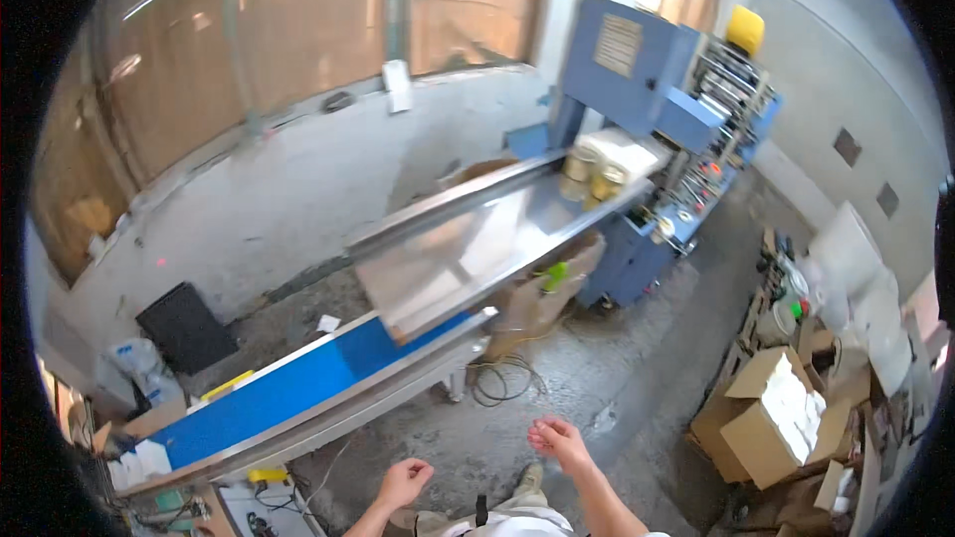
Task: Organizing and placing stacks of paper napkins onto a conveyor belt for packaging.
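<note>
My left hand [406, 482] hangs in front of my body, its fingers loosely curled in, with nothing visible in it. To the right and a little higher is my right hand [559, 441], fingers also bent inward and no object showing. Neither hand touches anything. Ahead of them a blue conveyor belt [328, 388] slopes from lower left up to a shiny metal chute tray [468, 249]. At the tray's far end stand several yellowish rolls or cans [597, 177], too blurred to name, beside a blue machine [622, 70] with rollers and a yellow top part.
An open cardboard box [751, 433] with white contents sits on the right, among stacked clutter and plastic bags [856, 259]. Coiled cable [507, 380] lies on the concrete floor. A dark panel [187, 326] leans at left, and white items [144, 462] sit at the belt's near end.
</note>
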`<action>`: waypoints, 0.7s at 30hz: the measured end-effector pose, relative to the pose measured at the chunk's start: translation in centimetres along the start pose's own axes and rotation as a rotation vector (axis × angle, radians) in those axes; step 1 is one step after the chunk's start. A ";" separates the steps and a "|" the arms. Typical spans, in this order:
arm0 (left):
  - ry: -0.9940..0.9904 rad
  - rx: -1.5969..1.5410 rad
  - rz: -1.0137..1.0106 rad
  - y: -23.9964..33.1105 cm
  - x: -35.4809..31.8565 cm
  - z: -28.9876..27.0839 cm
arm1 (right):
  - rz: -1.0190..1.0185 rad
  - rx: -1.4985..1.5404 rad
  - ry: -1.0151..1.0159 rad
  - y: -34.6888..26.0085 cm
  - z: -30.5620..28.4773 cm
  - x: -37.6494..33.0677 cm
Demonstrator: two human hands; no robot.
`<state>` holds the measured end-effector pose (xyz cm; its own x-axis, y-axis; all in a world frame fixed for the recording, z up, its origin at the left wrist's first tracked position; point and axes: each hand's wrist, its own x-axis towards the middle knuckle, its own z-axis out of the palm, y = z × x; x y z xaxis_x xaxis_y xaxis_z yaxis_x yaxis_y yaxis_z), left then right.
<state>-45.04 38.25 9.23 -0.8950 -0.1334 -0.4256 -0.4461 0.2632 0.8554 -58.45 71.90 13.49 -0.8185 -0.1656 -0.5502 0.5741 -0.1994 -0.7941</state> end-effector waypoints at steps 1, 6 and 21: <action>-0.065 -0.011 -0.017 2.8 1.7 2.9 | 0.005 0.024 0.027 -0.2 -3.8 0.2; -0.218 0.022 0.078 13.8 6.6 18.4 | -0.095 0.007 0.206 -5.2 -18.7 0.9; 0.184 -0.006 0.139 25.7 42.7 34.1 | -0.143 0.176 0.358 -13.9 -34.6 8.6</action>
<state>-94.83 71.93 2.99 -0.9320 -0.2688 -0.2432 -0.3182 0.2851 0.9042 -74.17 106.63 10.88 -0.8281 0.2156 -0.5175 0.4241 -0.3628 -0.8298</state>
